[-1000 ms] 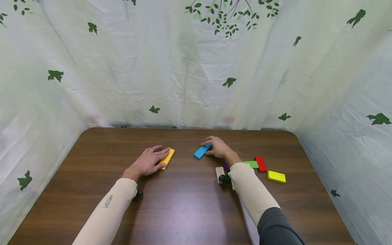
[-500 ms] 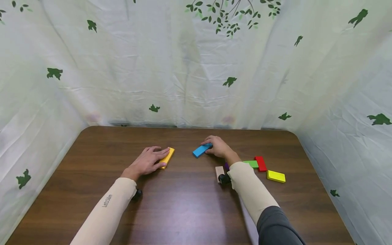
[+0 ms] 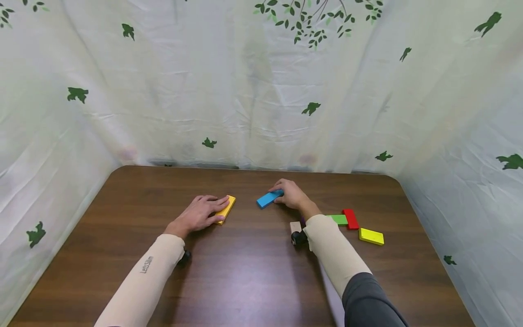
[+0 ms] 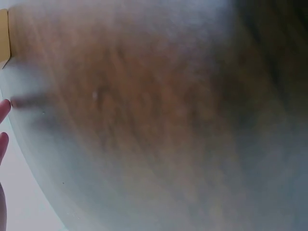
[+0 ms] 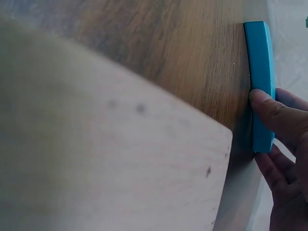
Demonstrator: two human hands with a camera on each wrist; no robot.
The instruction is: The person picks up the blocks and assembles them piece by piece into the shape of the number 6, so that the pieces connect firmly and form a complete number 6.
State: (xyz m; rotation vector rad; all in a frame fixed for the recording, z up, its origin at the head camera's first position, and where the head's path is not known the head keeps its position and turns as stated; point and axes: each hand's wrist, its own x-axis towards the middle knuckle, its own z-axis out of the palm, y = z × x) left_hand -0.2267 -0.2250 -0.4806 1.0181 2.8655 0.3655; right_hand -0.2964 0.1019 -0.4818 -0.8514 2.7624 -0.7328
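On the left of the brown table, my left hand (image 3: 199, 213) rests with fairly straight fingers over a yellow-orange block (image 3: 229, 206), which lies flat and slanted. In the left wrist view, only a corner of that block (image 4: 4, 38) and a few fingertips (image 4: 4, 109) show at the edge. Further right, my right hand (image 3: 292, 195) pinches one end of a blue block (image 3: 267, 200) between thumb and fingers. The right wrist view shows the thumb (image 5: 274, 108) on this block's near side (image 5: 260, 57), with other fingers behind and at its lower end.
A pale wooden block (image 3: 295, 228) stands under my right wrist; it fills much of the right wrist view. Near the right forearm lie a green block (image 3: 338, 220), a red block (image 3: 350, 219) and a yellow block (image 3: 371, 236). A purple block is mostly hidden. A white curtain (image 3: 245, 91) surrounds the table.
The blue block has turned slightly in my right hand, its free end swinging a little to the left. My left hand stays on the yellow-orange block. The head view has shifted slightly.
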